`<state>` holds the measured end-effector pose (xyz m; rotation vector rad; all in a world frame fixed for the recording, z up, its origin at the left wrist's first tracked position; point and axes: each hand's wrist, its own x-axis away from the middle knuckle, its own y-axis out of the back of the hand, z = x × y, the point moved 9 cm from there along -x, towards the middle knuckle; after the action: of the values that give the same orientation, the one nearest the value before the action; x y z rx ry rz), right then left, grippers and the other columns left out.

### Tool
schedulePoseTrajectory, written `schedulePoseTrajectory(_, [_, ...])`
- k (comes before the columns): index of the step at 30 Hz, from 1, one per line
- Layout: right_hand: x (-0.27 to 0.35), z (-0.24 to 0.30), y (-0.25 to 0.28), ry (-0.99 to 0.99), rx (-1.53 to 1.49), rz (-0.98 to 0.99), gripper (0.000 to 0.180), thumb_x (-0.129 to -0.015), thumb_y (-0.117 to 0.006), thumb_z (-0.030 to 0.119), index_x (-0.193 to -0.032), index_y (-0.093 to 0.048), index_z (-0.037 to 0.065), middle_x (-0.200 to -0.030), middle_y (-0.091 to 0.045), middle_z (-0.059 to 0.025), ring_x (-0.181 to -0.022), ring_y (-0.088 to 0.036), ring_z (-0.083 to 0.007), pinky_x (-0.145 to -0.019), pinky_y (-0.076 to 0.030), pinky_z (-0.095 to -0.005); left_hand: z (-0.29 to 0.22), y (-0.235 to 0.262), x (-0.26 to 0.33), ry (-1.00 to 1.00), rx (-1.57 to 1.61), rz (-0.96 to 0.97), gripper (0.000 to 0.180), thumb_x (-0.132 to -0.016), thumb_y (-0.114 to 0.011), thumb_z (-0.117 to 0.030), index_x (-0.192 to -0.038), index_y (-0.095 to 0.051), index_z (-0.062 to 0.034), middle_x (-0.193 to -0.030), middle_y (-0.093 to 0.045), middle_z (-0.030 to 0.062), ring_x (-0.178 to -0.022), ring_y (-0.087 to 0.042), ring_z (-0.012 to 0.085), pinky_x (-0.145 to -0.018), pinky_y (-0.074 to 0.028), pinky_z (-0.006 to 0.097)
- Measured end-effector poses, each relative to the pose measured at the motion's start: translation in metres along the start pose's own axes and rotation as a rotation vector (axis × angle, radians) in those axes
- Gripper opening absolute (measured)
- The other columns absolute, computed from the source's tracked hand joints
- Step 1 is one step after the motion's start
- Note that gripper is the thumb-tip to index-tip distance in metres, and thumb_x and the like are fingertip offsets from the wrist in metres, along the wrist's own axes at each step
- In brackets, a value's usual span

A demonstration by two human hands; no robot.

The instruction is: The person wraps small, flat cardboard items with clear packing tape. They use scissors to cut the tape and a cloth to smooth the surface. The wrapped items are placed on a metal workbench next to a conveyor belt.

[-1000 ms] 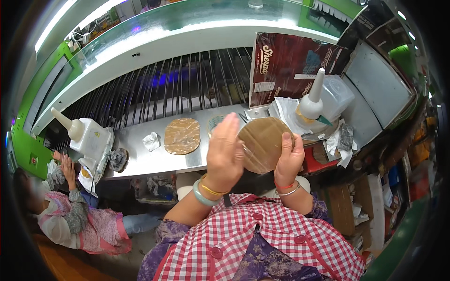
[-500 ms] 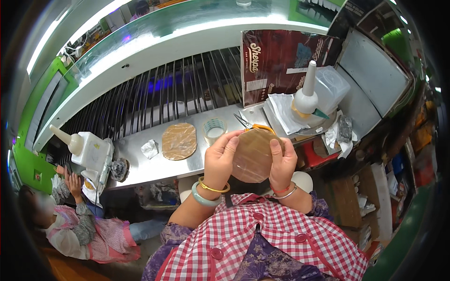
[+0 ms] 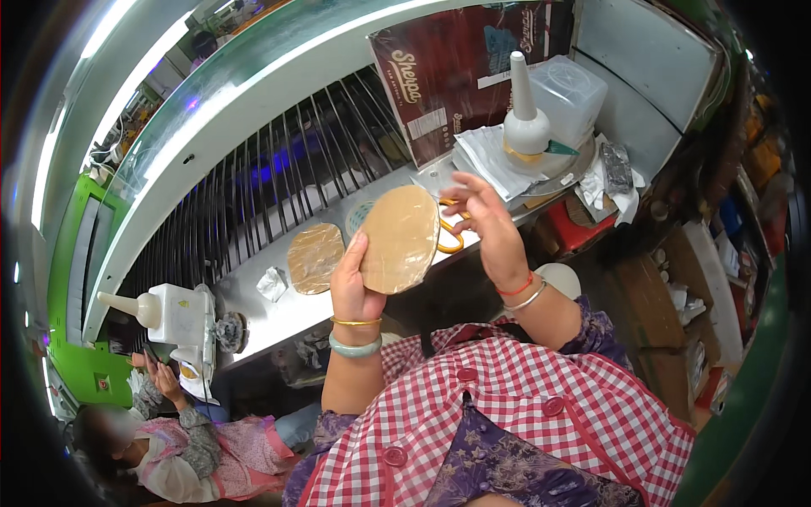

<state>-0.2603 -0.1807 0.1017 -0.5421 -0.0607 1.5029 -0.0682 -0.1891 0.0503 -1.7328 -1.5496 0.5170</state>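
My left hand (image 3: 355,283) grips an oval piece of brown cardboard (image 3: 400,241) by its left edge, thumb on the front. Shiny clear tape covers the cardboard. My right hand (image 3: 490,224) is off the piece, its fingers apart, beside the orange handles of a pair of scissors (image 3: 453,240); whether a fingertip touches them I cannot tell. Flat on the metal ledge lies a second taped cardboard oval (image 3: 314,258), left of my left hand. Between the two ovals a roll of clear tape (image 3: 358,216) is partly hidden by the held piece.
At the right stand a white nozzle bottle (image 3: 525,127), white sheets (image 3: 490,160) and a clear plastic container (image 3: 568,97), before a dark red carton (image 3: 460,63). Crumpled white paper (image 3: 271,285) and another nozzle bottle (image 3: 177,314) are leftward. A co-worker (image 3: 203,444) sits at the lower left.
My right hand has let go of the cardboard and moved toward the scissors. The left hand has carried the cardboard leftward and up. The whole view has shifted and tilted.
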Motion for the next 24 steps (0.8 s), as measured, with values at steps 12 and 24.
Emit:
schedulePoseTrajectory(12, [0.019, 0.023, -0.017, 0.174, 0.502, 0.261, 0.018, -0.084, -0.067, 0.015, -0.095, -0.061, 0.003, -0.084, -0.062, -0.0039, -0.075, -0.056, -0.0111, -0.071, -0.044, -0.0233, 0.018, 0.019, 0.017, 0.335, -0.637, 0.039, 0.066, -0.094, -0.033, -0.053, -0.128, -0.046, 0.0023, -0.094, -0.065, 0.0194, -0.081, -0.066, 0.0213, -0.06, -0.051, 0.026])
schedulePoseTrajectory(24, [0.042, -0.004, -0.022, -0.335, 0.172, 0.243, 0.026, -0.09, -0.061, 0.021, -0.102, -0.059, -0.002, -0.086, -0.063, -0.0017, -0.078, -0.055, -0.0049, -0.069, -0.046, -0.021, -0.047, -0.058, 0.044, -0.48, -0.882, 0.266, 0.042, -0.082, -0.064, -0.011, -0.121, -0.054, 0.0016, -0.111, -0.059, 0.0102, -0.101, -0.057, 0.0187, -0.091, -0.043, 0.032])
